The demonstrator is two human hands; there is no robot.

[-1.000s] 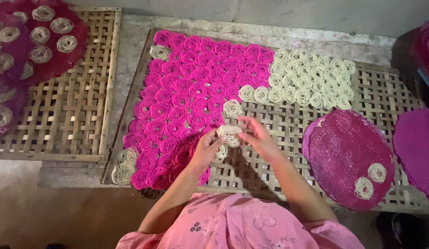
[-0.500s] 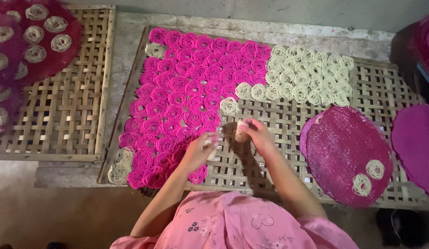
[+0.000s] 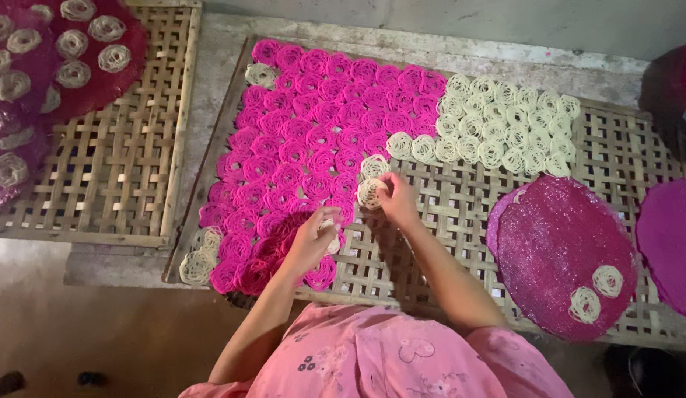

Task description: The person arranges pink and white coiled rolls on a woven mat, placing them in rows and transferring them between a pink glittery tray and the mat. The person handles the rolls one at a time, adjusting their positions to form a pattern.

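Rows of pink noodle coils [image 3: 306, 140] and white noodle coils [image 3: 505, 129] lie on a woven bamboo rack [image 3: 461, 199]. My right hand [image 3: 396, 199] grips a white noodle coil [image 3: 371, 193] and sets it at the edge of the pink rows, below another white coil [image 3: 374, 166]. My left hand [image 3: 312, 239] hovers over the lower pink coils, fingers closed on a second white coil [image 3: 330, 236] that is partly hidden.
A round pink mat [image 3: 560, 254] with two white coils [image 3: 597, 291] rests on the rack's right side. Another pink mat [image 3: 671, 243] lies at the far right. A second bamboo rack [image 3: 114, 169] on the left carries dark red mats with white coils [image 3: 78, 44].
My right hand has moved up and left with a white coil to the pink rows' edge. My left hand has dropped lower, apart from the right.
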